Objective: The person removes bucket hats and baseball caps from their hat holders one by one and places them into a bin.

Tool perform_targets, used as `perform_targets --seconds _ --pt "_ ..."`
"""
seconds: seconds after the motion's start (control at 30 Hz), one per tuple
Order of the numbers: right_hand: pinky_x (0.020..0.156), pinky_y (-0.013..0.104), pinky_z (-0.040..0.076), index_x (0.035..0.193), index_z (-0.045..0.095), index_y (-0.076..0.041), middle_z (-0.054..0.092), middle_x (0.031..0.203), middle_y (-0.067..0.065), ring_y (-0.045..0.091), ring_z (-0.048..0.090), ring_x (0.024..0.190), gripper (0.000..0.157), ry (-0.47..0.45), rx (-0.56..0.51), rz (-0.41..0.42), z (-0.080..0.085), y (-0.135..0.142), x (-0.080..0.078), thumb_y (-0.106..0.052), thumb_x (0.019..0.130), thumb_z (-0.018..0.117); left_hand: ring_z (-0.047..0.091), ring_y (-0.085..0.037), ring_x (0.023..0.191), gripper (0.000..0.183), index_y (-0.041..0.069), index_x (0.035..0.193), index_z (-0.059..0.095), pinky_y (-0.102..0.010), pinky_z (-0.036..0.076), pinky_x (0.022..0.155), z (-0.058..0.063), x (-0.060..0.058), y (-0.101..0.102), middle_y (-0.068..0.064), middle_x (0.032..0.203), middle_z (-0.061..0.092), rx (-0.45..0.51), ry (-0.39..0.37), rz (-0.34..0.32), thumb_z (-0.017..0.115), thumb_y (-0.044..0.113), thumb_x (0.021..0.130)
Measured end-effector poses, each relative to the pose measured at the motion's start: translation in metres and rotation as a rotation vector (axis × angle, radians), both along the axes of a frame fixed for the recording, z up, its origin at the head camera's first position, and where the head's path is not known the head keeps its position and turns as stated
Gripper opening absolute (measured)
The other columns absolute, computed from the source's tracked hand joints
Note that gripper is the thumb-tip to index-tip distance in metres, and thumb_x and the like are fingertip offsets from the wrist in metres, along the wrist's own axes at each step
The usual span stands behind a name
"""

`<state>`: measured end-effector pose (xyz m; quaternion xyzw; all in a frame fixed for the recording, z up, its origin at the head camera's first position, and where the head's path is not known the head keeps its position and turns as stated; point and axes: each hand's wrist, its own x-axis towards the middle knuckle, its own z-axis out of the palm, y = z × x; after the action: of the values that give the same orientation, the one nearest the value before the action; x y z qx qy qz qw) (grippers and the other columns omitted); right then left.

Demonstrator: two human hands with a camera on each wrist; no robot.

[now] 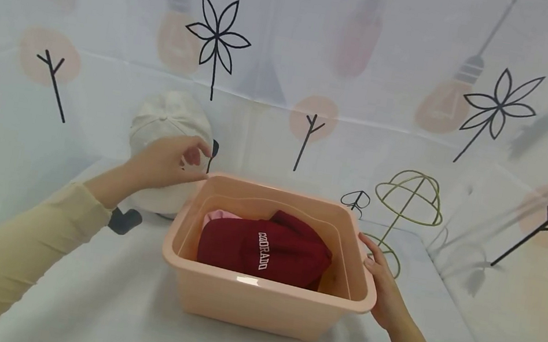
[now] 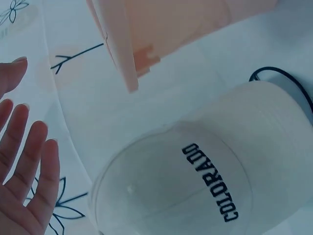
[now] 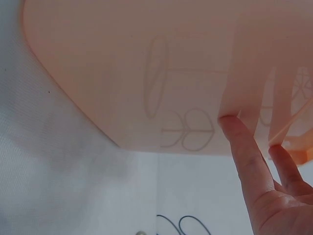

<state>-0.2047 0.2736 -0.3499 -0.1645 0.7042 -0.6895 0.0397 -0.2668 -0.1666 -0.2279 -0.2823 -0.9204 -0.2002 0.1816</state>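
Observation:
A peach plastic tub stands on the white surface. Inside it lies a dark red cap lettered COLORADO, with a bit of pink fabric behind it. My left hand is at the tub's back left corner, fingertips right by the rim in the head view; the left wrist view shows its fingers spread and holding nothing. Beyond that hand sits a white cap with black COLORADO lettering. On the right, my right hand touches the tub's outer side with nearly straight fingers, thumb at the rim.
A white cloth backdrop printed with flowers, twigs and light bulbs rises behind and beside the white surface. A thin dark loop shows at the white cap's brim in the left wrist view.

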Motion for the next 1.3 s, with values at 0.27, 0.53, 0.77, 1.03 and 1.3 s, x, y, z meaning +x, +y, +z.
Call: perform_targets --seconds 0.27,0.53,0.77,1.03,1.3 --pt "0.086 0.031 0.049 0.146 0.020 -0.023 0.035 0.135 0.004 0.011 0.049 0.112 0.049 0.001 0.011 -0.005 0.000 -0.001 0.001 -0.029 0.099 0.031 0.055 -0.024 0.078 0.041 0.005 0.104 0.057 -0.038 0.052 0.069 -0.011 -0.003 -0.029 -0.010 0.085 0.057 0.182 0.046 0.064 0.080 0.019 0.073" --pt "0.086 0.030 0.048 0.146 0.019 -0.023 0.033 0.136 0.004 0.011 0.047 0.113 0.049 -0.004 0.015 -0.007 0.000 -0.001 0.001 -0.030 0.099 0.032 0.053 -0.023 0.079 0.046 0.001 0.106 0.058 -0.018 0.046 0.067 -0.021 -0.007 -0.058 -0.014 0.088 0.054 0.360 0.131 0.150 0.083 0.010 0.067" --pt "0.085 0.032 0.049 0.146 0.020 -0.023 0.034 0.136 0.005 0.012 0.049 0.111 0.049 0.003 0.005 0.006 0.000 -0.003 0.000 -0.029 0.099 0.032 0.048 -0.026 0.084 0.052 0.000 0.108 0.058 -0.018 0.040 0.071 -0.037 -0.015 -0.080 -0.012 0.099 0.049 0.531 0.175 0.207 0.085 0.010 0.065" --pt "0.086 0.031 0.049 0.146 0.020 -0.022 0.034 0.135 0.004 0.012 0.049 0.112 0.049 0.005 0.002 0.007 0.001 -0.004 0.000 -0.028 0.099 0.033 0.040 -0.021 0.098 0.064 0.002 0.120 0.050 -0.024 0.037 0.080 -0.055 -0.028 -0.093 -0.006 0.116 0.044 0.662 0.119 0.321 0.083 0.025 0.070" --pt "0.086 0.030 0.049 0.145 0.020 -0.024 0.033 0.136 0.004 0.011 0.048 0.112 0.048 -0.001 -0.005 -0.001 0.001 -0.002 0.002 -0.030 0.099 0.032 0.026 -0.030 0.126 0.082 0.009 0.138 0.037 -0.050 0.032 0.098 -0.071 -0.042 -0.096 -0.012 0.141 0.024 0.768 -0.012 0.387 0.079 0.035 0.072"
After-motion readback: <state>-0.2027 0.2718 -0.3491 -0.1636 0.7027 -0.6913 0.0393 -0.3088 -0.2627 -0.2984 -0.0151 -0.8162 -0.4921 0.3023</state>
